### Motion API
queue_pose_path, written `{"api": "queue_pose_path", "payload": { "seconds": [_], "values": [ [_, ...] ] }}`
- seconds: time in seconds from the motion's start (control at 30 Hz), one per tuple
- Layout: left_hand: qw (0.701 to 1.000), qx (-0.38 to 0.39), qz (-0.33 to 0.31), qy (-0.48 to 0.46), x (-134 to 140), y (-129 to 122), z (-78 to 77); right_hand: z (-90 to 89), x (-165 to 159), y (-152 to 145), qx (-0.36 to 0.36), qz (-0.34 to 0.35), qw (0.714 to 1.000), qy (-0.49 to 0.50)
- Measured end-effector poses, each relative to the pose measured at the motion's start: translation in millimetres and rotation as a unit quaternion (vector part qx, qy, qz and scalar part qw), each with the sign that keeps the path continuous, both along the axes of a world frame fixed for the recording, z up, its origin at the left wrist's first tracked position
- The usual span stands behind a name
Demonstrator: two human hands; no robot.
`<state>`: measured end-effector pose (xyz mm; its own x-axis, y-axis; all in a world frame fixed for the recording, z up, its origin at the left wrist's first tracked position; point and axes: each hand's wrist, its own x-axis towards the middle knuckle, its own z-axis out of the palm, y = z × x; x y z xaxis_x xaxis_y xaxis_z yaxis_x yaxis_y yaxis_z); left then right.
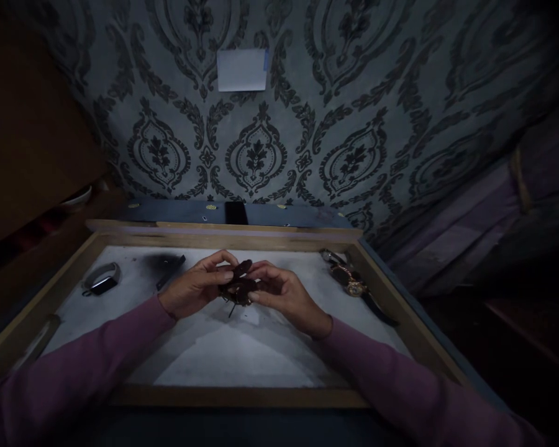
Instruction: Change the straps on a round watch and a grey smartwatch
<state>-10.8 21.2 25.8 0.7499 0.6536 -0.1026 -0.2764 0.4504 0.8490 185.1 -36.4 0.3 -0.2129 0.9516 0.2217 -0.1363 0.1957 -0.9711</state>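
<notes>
Both hands meet over the middle of a shallow wooden tray [242, 395] with a white bottom. Between them is a small dark brown item [243, 287] with rounded, disc-like parts and a thin piece sticking down; its kind is hard to make out in the dim light. My left hand [202, 282] pinches it from the left, thumb on top near the upper rounded part. From the right, my right hand [286, 295] has its thumb and fingers closed on its edge. The item is held just above the white bottom and partly covered by the fingers.
A smartwatch [103, 280] and a dark flat bar [171, 272] lie at the tray's left. Several wristwatches [354, 287] lie along its right side. Behind the tray are a black phone [235, 213] and the patterned wall, bearing a white paper [242, 71].
</notes>
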Motion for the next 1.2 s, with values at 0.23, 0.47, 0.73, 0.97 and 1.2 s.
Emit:
{"api": "queue_pose_path", "payload": {
  "seconds": [0.23,0.47,0.73,0.97,1.2],
  "values": [
    [0.997,0.061,0.003,0.05,1,1,-0.7,3.6,0,0,0.039,-0.014,0.999,-0.023],
    [0.989,0.114,-0.001,0.093,3,-2,0.4,6.7,-3,-4,0.072,-0.042,0.987,-0.134],
    [0.994,0.072,-0.014,0.08,4,-3,-7.1,4.6,-6,-6,0.089,-0.06,0.978,-0.178],
    [1.0,0.007,-0.01,0.025,5,-4,-12.7,5.8,-8,-7,0.1,-0.064,0.98,-0.162],
    [0.999,0.033,-0.014,-0.011,4,-4,-7.8,6.6,-6,-9,0.095,-0.054,0.986,-0.125]
  ]
}}
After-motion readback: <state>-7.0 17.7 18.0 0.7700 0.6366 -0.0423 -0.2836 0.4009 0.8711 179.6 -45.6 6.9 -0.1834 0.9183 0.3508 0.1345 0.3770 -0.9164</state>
